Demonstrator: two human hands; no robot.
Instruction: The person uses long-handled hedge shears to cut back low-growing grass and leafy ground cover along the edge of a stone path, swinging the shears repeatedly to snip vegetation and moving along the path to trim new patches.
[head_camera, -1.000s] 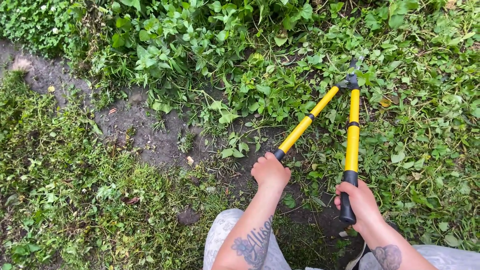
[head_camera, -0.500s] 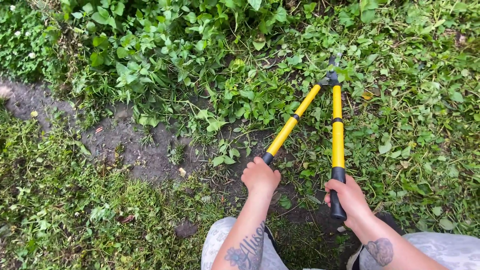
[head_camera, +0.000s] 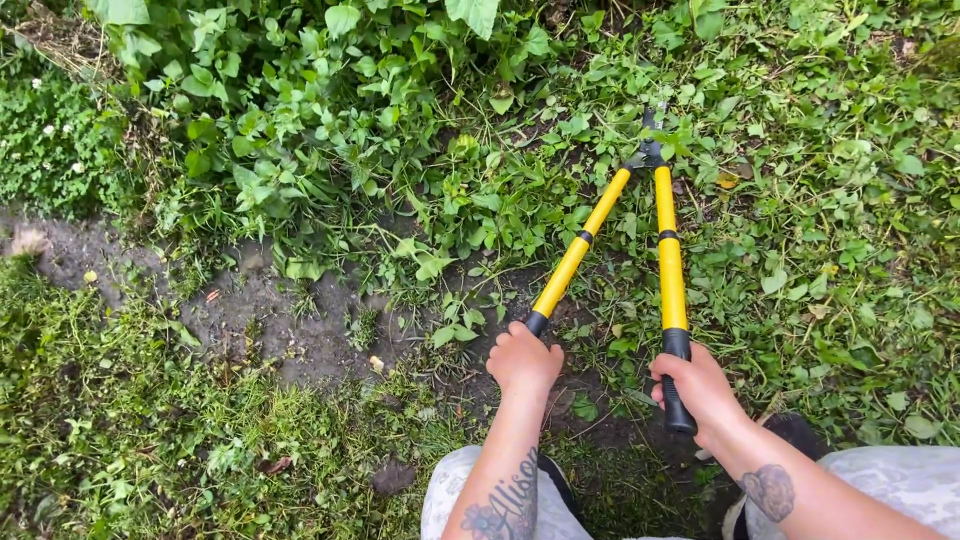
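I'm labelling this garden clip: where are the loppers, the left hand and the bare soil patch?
loppers (head_camera: 667, 262): head view, on the right yellow handle shaft.
left hand (head_camera: 523, 358): head view, back of the fist.
bare soil patch (head_camera: 290, 330): head view, dark earth between the weeds.

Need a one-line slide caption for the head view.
Both hands, left hand and right hand, hold yellow-handled loppers, blades among leafy weeds.

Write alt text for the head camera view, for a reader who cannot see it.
A person's left hand and right hand each hold a black grip of yellow-handled loppers, whose blades point away into leafy green weeds. A patch of bare soil lies to the left, with grass nearer the camera.
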